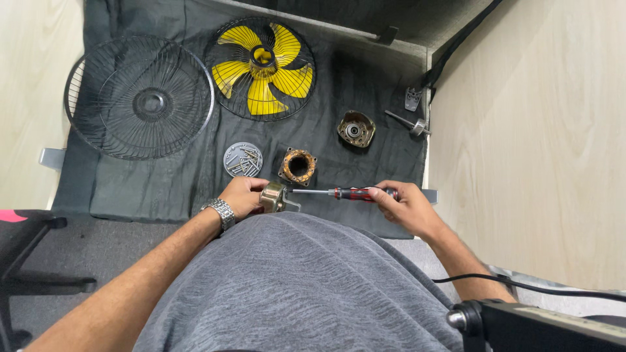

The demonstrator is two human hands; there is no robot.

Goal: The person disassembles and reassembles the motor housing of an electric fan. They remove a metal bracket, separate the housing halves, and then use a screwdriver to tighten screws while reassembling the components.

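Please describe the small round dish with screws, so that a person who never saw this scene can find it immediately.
Start at the dark cloth covering the table, and find the yellow fan blade in its wire guard. Go down towards the person: the round grey dish lies just above the left hand. Unlike the rusty motor part beside it, it is flat and holds loose screws.

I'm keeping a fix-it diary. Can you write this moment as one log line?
left hand: holds metal part | right hand: holds screwdriver, tip at part | nearby: dish of screws, yellow fan blade
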